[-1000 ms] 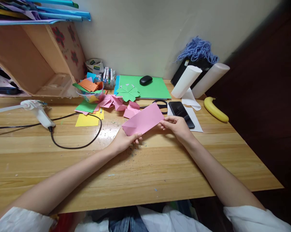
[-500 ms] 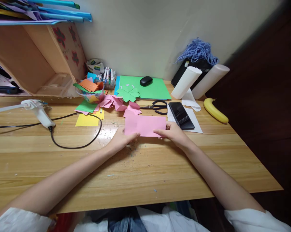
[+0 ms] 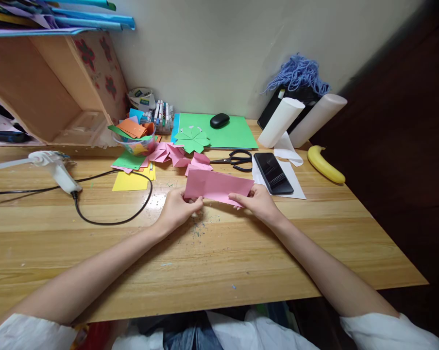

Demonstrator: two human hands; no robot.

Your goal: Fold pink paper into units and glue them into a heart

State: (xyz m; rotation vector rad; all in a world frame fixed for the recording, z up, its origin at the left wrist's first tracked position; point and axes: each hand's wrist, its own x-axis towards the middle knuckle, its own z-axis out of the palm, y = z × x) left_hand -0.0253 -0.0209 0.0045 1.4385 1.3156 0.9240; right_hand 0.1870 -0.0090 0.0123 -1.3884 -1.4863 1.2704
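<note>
A pink sheet of paper point(image 3: 219, 185) is held up above the desk between both hands, with a faint crease toward its left part. My left hand point(image 3: 177, 209) pinches its lower left corner, thumb in front. At the lower right, my right hand point(image 3: 258, 201) grips the sheet with the thumb on the near face and fingers behind. Folded pink paper pieces point(image 3: 199, 163) lie just beyond the sheet, beside a pair of black scissors point(image 3: 237, 160). A green paper flower shape point(image 3: 193, 139) rests behind them.
A glue gun point(image 3: 54, 170) with a black cord lies left. Yellow paper point(image 3: 130, 181) sits under a tub of paper scraps point(image 3: 135, 143). A phone point(image 3: 273, 173), white rolls point(image 3: 281, 122) and a banana point(image 3: 325, 165) are right. A mouse point(image 3: 219, 121) rests on green sheets point(image 3: 237, 133).
The pink sheet has tilted, its right end raised and its face now darker. My left hand has shifted a little left and its thumb has slid toward the sheet's lower left corner.
</note>
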